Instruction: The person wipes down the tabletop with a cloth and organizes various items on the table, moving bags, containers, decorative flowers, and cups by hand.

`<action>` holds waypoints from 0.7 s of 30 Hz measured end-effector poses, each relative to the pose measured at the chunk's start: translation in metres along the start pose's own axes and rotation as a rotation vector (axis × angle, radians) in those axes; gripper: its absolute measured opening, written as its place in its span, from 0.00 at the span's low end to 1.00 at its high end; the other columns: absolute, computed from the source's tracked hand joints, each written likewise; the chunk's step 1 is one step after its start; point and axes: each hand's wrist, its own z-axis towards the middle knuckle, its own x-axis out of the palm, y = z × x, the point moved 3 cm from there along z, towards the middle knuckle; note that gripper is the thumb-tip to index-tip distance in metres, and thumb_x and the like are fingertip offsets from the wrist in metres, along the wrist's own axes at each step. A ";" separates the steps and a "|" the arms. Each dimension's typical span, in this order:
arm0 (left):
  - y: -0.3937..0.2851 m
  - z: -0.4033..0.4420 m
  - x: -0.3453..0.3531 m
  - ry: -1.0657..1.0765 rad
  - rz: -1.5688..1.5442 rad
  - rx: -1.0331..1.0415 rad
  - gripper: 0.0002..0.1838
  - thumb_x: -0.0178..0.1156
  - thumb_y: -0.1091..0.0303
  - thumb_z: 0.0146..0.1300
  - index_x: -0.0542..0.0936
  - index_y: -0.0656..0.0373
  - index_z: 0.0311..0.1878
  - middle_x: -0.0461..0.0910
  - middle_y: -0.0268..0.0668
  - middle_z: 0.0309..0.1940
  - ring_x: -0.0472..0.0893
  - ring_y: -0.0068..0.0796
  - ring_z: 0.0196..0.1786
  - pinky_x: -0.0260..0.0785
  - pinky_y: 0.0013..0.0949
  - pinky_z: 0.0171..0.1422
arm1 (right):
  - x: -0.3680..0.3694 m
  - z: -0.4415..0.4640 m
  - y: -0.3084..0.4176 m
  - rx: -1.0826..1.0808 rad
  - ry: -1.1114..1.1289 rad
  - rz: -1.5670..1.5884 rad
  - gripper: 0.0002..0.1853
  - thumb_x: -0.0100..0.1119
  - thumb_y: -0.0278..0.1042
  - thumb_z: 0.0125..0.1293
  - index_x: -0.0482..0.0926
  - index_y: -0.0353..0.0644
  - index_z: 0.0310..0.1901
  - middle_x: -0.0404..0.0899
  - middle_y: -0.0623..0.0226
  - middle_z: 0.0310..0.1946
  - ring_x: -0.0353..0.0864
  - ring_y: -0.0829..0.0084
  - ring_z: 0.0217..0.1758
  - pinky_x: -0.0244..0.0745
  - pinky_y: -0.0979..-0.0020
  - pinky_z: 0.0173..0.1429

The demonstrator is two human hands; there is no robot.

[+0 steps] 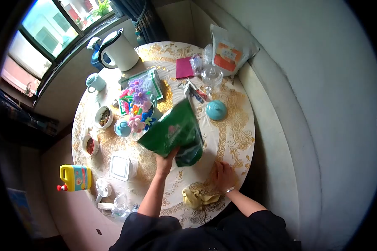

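Observation:
My left hand (166, 162) grips the lower edge of a green plastic pouch (174, 131), its fingers wrapped round it. The pouch is tilted and held above the middle of the table, and a small pink print shows on its front. My right hand (225, 175) rests on the patterned tablecloth (234, 144) near the right edge, fingers down on the cloth, with a bracelet at the wrist. A crumpled yellow cloth (197, 198) lies just below it. Beyond the pouch sits a turquoise lid (216, 110).
Colourful balloon flowers (139, 100), a white kettle (120, 52) and a glass dish (212, 77) stand farther back. On the left are two bowls, a lidded container (120, 166), a yellow jug (76, 178) and a small fan (103, 188). A white bag (230, 52) leans at the back right.

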 end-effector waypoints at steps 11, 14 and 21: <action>-0.020 -0.056 -0.064 0.080 -0.135 -0.467 0.19 0.63 0.73 0.53 0.75 0.63 0.49 0.77 0.37 0.45 0.76 0.29 0.46 0.73 0.33 0.49 | -0.161 0.293 -0.063 -0.014 -0.646 -0.011 0.10 0.55 0.27 0.56 0.70 0.44 0.40 0.74 0.64 0.33 0.77 0.61 0.35 0.73 0.61 0.35; -0.017 -0.074 -0.081 0.025 -0.288 -0.541 0.13 0.60 0.72 0.56 0.77 0.66 0.44 0.78 0.40 0.42 0.77 0.30 0.43 0.74 0.33 0.49 | -0.192 0.355 -0.053 -0.133 -0.697 -0.290 0.16 0.57 0.27 0.52 0.69 0.47 0.44 0.74 0.65 0.38 0.75 0.60 0.42 0.74 0.62 0.41; -0.043 -0.108 -0.098 -0.055 -0.239 -0.600 0.12 0.58 0.68 0.58 0.79 0.66 0.41 0.78 0.38 0.37 0.79 0.28 0.39 0.74 0.31 0.46 | -0.185 0.419 -0.038 0.058 -0.390 -0.766 0.12 0.50 0.31 0.59 0.71 0.46 0.46 0.78 0.64 0.40 0.70 0.65 0.52 0.68 0.64 0.52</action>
